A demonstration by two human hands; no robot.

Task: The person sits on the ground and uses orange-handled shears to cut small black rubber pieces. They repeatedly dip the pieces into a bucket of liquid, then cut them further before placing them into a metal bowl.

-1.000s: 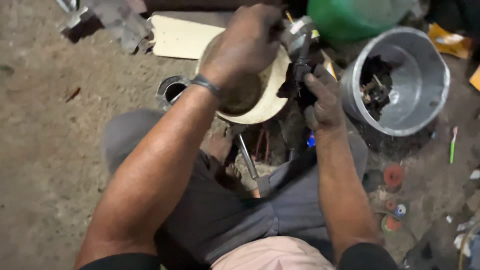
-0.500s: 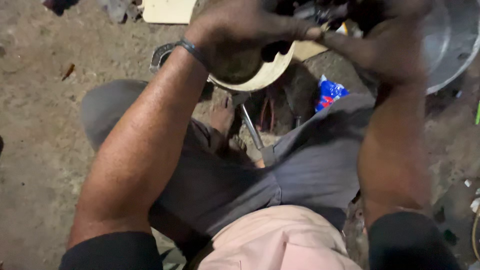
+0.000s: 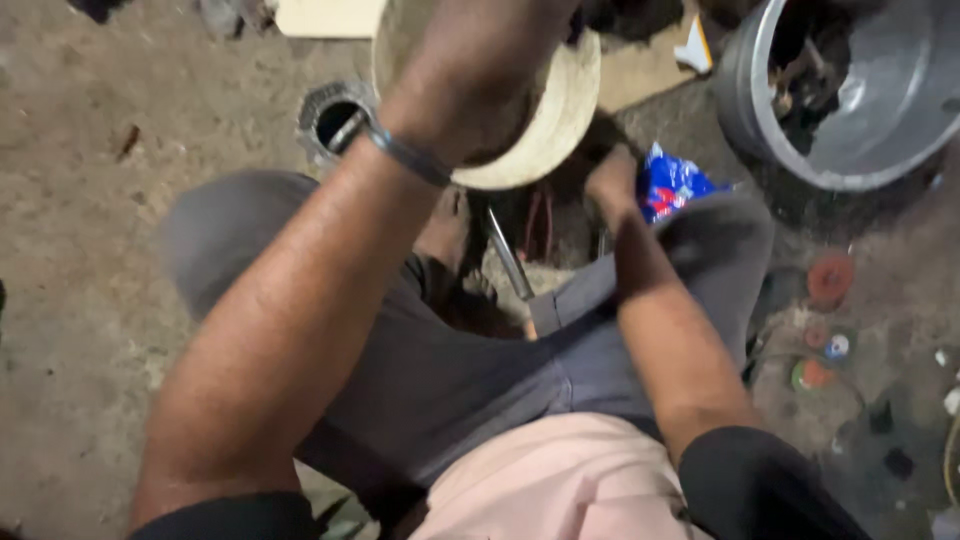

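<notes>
My left hand reaches forward over a round cream-coloured bowl and grips it from above; a dark band sits on that wrist. My right hand is down low between my knees, just below the bowl's rim and next to a blue packet. Its fingers point into a dark patch on the ground and are hidden. I sit on the dirt floor in grey trousers.
A grey metal bucket with dark parts inside stands at the upper right. A round metal ring lies on the ground left of the bowl. A thin metal rod lies between my legs. Red discs are scattered at the right.
My right hand has dropped from in front of the bowl to the ground beside the blue packet. The dark tool it held a second ago no longer shows. The view shifted.
</notes>
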